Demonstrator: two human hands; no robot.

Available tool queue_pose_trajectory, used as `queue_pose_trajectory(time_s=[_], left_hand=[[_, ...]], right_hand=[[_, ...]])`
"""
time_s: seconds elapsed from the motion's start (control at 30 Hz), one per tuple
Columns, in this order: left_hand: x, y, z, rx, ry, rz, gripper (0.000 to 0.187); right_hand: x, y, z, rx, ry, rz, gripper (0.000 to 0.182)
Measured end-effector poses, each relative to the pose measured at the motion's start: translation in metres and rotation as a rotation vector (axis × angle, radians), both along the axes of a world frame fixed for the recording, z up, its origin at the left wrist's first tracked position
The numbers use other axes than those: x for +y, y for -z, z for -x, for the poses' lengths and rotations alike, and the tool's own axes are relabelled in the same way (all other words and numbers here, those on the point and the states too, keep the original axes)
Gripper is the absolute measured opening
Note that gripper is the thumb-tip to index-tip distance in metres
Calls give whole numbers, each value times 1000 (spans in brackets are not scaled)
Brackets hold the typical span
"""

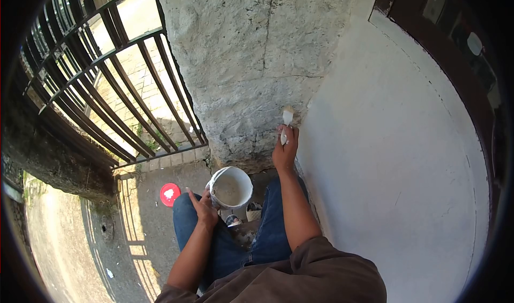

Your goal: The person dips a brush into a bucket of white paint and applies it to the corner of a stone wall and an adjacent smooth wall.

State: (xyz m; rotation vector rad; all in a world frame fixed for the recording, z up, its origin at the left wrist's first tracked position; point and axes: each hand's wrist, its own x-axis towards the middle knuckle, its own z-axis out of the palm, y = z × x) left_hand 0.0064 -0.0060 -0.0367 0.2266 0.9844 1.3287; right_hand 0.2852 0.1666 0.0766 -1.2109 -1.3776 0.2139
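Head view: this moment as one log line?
left hand: against bucket | right hand: holding small tool at rough wall

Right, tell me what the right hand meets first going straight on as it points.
The right hand would bring its tool against the rough wall first; the tip may already touch it, but depth is unclear.

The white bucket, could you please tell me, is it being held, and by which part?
The left hand holds the bucket by its left side, near the rim.
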Motion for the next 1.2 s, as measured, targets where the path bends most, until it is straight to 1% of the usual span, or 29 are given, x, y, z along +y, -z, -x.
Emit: queue_pose_trajectory(time_s=[0.07, 0.2, 0.27, 0.3, 0.37, 0.4, 0.47, 0.5, 0.57, 0.6, 0.67, 0.7, 0.77, 0.83, 0.9, 0.97, 1.0, 1.07, 1.13, 1.2], left_hand=[[1, 3, 2, -22, -1, 1, 118], [2, 9, 3, -39, -10, 2, 116], [3, 8, 3, -39, -13, 5, 117], [1, 8, 3, -37, -14, 10, 117], [1, 7, 3, -31, -5, -1, 118], [1, 5, 3, -24, 3, -14, 118], [2, 4, 2, -17, 3, -7, 119], [1, 3, 2, -12, 0, 4, 119], [1, 4, 2, -12, -5, 5, 120], [1, 4, 3, -10, -8, 5, 120], [1, 7, 4, -29, -7, -3, 120], [2, 6, 3, -46, -6, -11, 120], [0, 3, 2, -33, 0, -7, 120], [1, -1, 2, -18, 5, -5, 120], [1, 0, 3, -51, 7, -3, 119], [2, 1, 3, -63, 3, -6, 119], [1, 3, 4, -73, 3, -4, 119], [2, 7, 4, -60, -11, 4, 119], [1, 11, 5, -45, -20, 13, 119], [1, 7, 3, -35, -7, 4, 120]], right_hand=[[2, 7, 3, -65, 7, 32, 27], [-1, 5, 5, -2, -26, 63, 26], [-2, 0, 6, 58, -60, -8, 17], [-2, 1, 6, 58, -60, -5, 17], [0, 5, 4, -55, -5, -15, 16], [0, 9, 3, -54, -3, -16, 16], [0, 19, 3, 7, -78, 87, 27], [-1, 24, 3, 6, -79, 87, 27], [-1, 35, 3, 72, -30, 47, 19], [-1, 40, 3, 70, -31, 46, 19], [1, 53, 2, 525, -93, 272, 9], [3, 60, 1, 525, -91, 271, 9], [4, 68, -3, 923, -135, 387, 11], [5, 69, -9, 958, -107, 420, 11], [2, 56, -9, 989, -83, 454, 10], [-2, 39, -8, 1042, -134, 197, 5], [-3, 33, -9, 1042, -136, 199, 5], [-2, 27, -15, 1114, -396, -79, 8], [-1, 28, -17, 1129, -434, -91, 11], [5, 42, -20, 1160, -300, 129, 11]])
